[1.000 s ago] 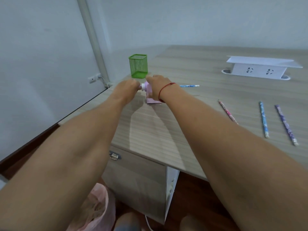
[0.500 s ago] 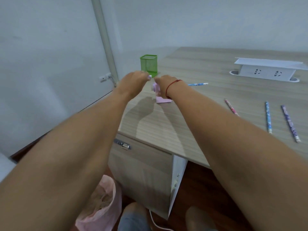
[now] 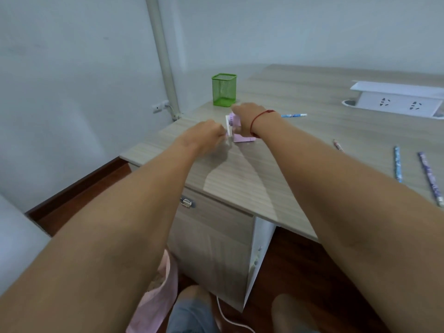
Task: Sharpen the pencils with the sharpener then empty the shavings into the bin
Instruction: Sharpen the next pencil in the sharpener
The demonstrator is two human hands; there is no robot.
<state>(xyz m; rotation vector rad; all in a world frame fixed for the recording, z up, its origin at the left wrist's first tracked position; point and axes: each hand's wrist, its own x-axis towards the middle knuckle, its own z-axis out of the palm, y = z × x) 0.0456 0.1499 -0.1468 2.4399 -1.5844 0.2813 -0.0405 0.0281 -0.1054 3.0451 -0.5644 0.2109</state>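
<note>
A small pink sharpener (image 3: 236,122) stands on the wooden desk (image 3: 240,179) near its left end. My right hand (image 3: 247,116), with a red string on the wrist, grips the sharpener's body from above. My left hand (image 3: 206,135) is closed on the white crank (image 3: 228,128) at the sharpener's left side. A blue pencil (image 3: 294,115) sticks out to the right, its left end hidden behind my right wrist. Three more pencils lie at the right: a pink one (image 3: 337,145), a blue one (image 3: 397,167) and a purple one (image 3: 430,179). The bin with a pink bag (image 3: 158,284) sits on the floor below the desk's left end.
A green mesh pen holder (image 3: 224,92) stands just behind the sharpener. A white socket box (image 3: 396,99) sits at the back right. A drawer unit (image 3: 211,236) is under the desk. My feet and a white cable (image 3: 230,318) are on the floor.
My left hand has swung from above the sharpener, near the holder, down to its lower left side on the crank. My right hand has stayed on the sharpener.
</note>
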